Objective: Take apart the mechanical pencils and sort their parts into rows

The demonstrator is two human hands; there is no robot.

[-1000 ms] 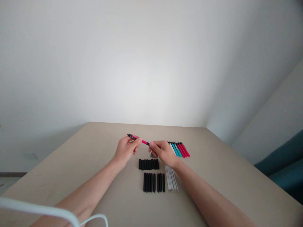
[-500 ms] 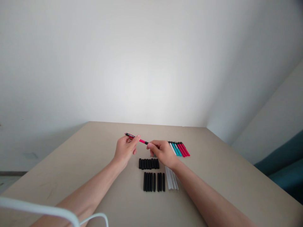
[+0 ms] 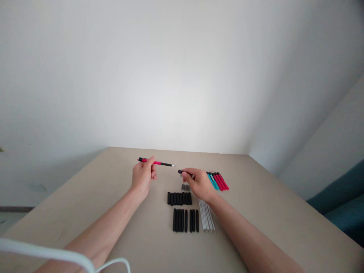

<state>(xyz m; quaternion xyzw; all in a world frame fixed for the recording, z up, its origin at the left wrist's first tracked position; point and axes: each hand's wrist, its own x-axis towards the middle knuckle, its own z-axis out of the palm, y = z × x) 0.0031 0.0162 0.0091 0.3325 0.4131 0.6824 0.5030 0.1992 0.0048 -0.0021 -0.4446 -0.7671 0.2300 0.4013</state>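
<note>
My left hand (image 3: 143, 177) is closed round a pinkish-red pen (image 3: 158, 163) with a black clip end, a black front section and a bare pale tip pointing right. In my right hand (image 3: 199, 182), thumb and fingers pinch a small black pen cap (image 3: 180, 171), held a short gap from the tip. Just below that hand lie small grey springs (image 3: 185, 187). Nearer to me, a row of short black tubes (image 3: 179, 198) sits above a row of longer black tubes (image 3: 178, 220). Thin white refills (image 3: 207, 216) lie beside them, partly under my right wrist.
Turquoise pen barrels (image 3: 215, 182) and red pen barrels (image 3: 222, 181) lie in a slanted row right of my right hand. Everything rests on a beige table (image 3: 273, 220) against a white wall. A white curved bar (image 3: 57, 252) crosses the lower left; a teal curtain (image 3: 338, 193) hangs right.
The black cap has come off the pen's front, baring the tip. My left hand has moved left with the pen, while my right hand stays about where it was.
</note>
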